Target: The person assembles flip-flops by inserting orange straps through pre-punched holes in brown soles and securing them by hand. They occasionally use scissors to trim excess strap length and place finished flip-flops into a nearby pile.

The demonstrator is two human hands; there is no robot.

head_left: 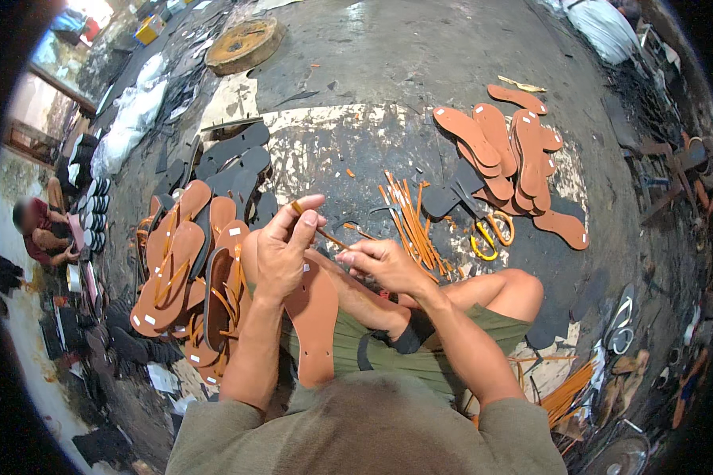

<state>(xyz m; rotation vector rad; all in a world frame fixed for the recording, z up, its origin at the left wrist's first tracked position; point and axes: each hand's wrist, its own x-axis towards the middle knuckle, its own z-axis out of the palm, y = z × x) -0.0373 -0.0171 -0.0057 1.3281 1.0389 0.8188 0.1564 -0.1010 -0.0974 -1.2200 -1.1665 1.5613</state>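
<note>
A thin orange-brown strap (pixel 330 237) stretches between my two hands above my lap. At its upper end my left hand (pixel 287 236) grips it, the strap passing across the forefinger with the thumb raised beside it. My right hand (pixel 387 263) pinches the lower end between thumb and fingertips. Below my left hand, a tan sandal sole (pixel 312 321) with small slots lies lengthwise on my lap. Beyond my right hand, a bunch of loose orange straps (pixel 410 222) is spread on the floor.
Finished tan sandals (pixel 178 261) are heaped at left, near black soles (pixel 242 162). Tan soles (pixel 523 158) lie at right beside scissors (pixel 486 241) with yellow and orange handles. More straps (pixel 570 392) lie lower right. A round block (pixel 245 45) stands far; another person (pixel 43 229) sits left.
</note>
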